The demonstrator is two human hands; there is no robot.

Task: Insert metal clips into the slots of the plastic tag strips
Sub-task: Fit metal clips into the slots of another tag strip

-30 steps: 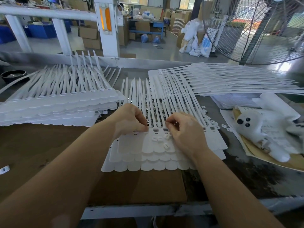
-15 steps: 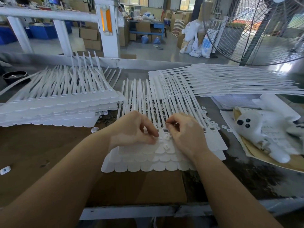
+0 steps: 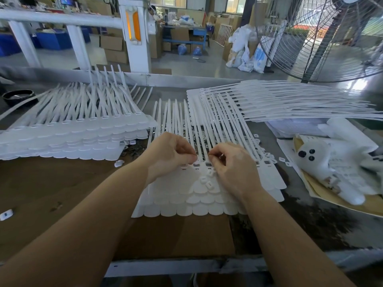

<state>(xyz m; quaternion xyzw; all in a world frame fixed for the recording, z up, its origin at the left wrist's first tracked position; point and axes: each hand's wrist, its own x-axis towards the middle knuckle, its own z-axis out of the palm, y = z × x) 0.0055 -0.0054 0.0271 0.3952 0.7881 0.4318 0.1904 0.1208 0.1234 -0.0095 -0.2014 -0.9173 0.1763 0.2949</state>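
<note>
A sheet of white plastic tag strips [image 3: 180, 201] lies in front of me on the table, rounded tag ends towards me, thin tails pointing away. Its row of rectangular slots [image 3: 208, 165] runs between my hands. My left hand [image 3: 170, 155] has its fingers curled, the tips pinching a small piece at a slot. My right hand [image 3: 230, 164] is curled too, fingertips pinched at the neighbouring slot; what it holds is hidden. Three small white clips [image 3: 207, 179] lie loose on the tags just below my hands.
A tall stack of tag strips [image 3: 68, 137] sits at the left, another fanned stack [image 3: 290, 100] at the back right. A white plush toy [image 3: 323, 160] lies on paper at the right. Loose small pieces [image 3: 269, 156] scatter near it. A black bowl [image 3: 17, 96] stands far left.
My left hand has lifted off the tags where it lay near the loose clips and come back up to the slot row. My right hand has barely moved.
</note>
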